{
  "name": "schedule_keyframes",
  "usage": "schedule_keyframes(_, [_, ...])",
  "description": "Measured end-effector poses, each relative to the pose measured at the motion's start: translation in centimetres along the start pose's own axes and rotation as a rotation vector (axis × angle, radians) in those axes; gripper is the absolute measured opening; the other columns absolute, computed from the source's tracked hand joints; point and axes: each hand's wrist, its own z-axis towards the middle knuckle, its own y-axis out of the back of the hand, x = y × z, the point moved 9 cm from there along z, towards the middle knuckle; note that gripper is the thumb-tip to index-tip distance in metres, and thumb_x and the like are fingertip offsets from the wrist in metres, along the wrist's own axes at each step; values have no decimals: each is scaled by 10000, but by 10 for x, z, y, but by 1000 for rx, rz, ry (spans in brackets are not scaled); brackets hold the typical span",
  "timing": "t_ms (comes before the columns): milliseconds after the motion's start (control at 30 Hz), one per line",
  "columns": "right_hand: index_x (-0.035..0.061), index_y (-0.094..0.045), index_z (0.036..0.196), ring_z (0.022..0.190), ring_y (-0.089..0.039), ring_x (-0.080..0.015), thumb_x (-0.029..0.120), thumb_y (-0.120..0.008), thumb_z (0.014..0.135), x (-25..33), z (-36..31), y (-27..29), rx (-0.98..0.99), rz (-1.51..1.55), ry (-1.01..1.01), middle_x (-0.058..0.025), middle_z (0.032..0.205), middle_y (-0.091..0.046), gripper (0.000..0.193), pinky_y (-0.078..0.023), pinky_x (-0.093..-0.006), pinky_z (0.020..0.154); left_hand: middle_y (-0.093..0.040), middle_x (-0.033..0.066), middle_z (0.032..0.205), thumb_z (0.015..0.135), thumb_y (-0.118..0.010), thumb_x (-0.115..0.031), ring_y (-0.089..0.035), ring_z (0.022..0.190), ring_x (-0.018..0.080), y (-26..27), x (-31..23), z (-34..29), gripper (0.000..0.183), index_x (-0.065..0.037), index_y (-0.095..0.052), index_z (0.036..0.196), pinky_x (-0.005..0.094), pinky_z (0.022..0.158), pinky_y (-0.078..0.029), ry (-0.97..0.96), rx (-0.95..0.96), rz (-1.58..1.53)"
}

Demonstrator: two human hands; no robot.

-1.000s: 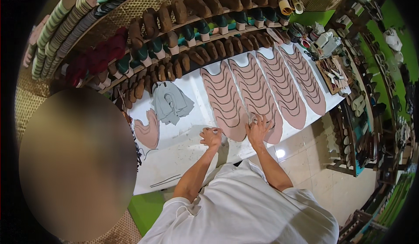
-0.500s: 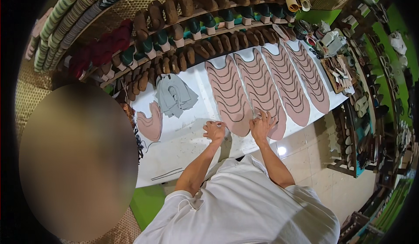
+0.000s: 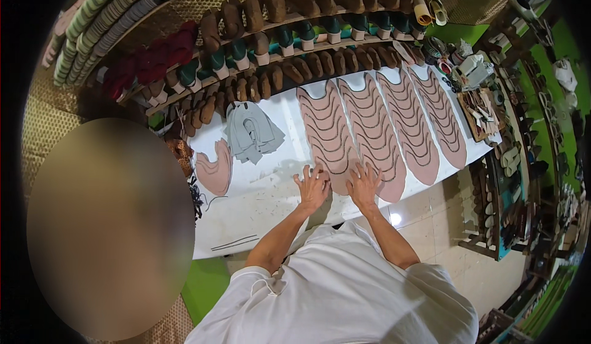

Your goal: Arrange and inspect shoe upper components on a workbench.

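Pink shoe-upper pieces with dark curved edges overlap in several long rows on the white table (image 3: 246, 221). At the near end of the leftmost row (image 3: 329, 131), my left hand (image 3: 314, 188) rests on the left edge, fingers spread. Opposite it, my right hand (image 3: 364, 187) lies with fingers apart between that row's right edge and the neighbouring row (image 3: 377, 131). Neither hand has a piece lifted. To the left lie a heap of grey cut pieces (image 3: 253, 134) and a smaller pink stack (image 3: 213, 168).
Wooden shoe lasts (image 3: 301, 2) and green shoes (image 3: 286, 39) fill shelves behind the table. A tray of small tools (image 3: 478, 111) sits at the right end. Thin dark strips (image 3: 234, 242) lie at the near left. A blurred oval (image 3: 111, 227) covers the left.
My left hand has moved farther onto the row's near end, and its fingers have spread. My right hand's fingers have shifted left, toward the leftmost row. The whole view has shifted slightly.
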Motion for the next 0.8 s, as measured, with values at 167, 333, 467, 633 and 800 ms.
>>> schedule_keyframes(167, [170,-753,1226,1423,-444,-341,300,-756,868,-4,-3,-13,58,-21,1,-34,1424,-626,381,-127,-737,1184,-487,25,1491,862,-756,-276,-356,1394,382,-9,4,-4,305,-205,-668,1146,758,1028,-219,28,31,12])
schedule_keyframes(333, [177,-770,1198,1394,-469,-297,334,-746,900,-3,3,-1,61,-32,-49,-10,1421,-627,338,-138,-724,1182,-476,46,1502,847,-748,-283,-355,1403,378,-5,12,-6,370,-200,-661,1197,784,1043,-212,77,81,-115])
schedule_keyframes(467, [165,-783,1123,1373,-487,-294,321,-746,898,30,23,5,7,71,0,-20,1373,-637,276,-185,-720,1161,-492,60,1505,859,-727,-263,-342,1437,357,24,50,-36,396,-194,-680,1247,767,1075,-183,198,-179,-97])
schedule_keyframes(633, [162,-790,1079,1341,-509,-271,319,-743,908,118,38,-20,85,153,242,-11,1331,-649,236,-196,-720,1153,-508,75,1499,890,-704,-270,-343,1448,347,52,122,-86,394,-202,-688,1278,754,1096,-167,408,-247,-84])
schedule_keyframes(800, [167,-802,1035,1301,-529,-258,317,-744,917,231,41,-52,164,250,481,-14,1251,-678,199,-158,-698,1181,-537,52,1479,879,-735,-318,-377,1436,321,86,194,-150,361,-227,-728,1228,730,1098,-165,613,-395,-10])
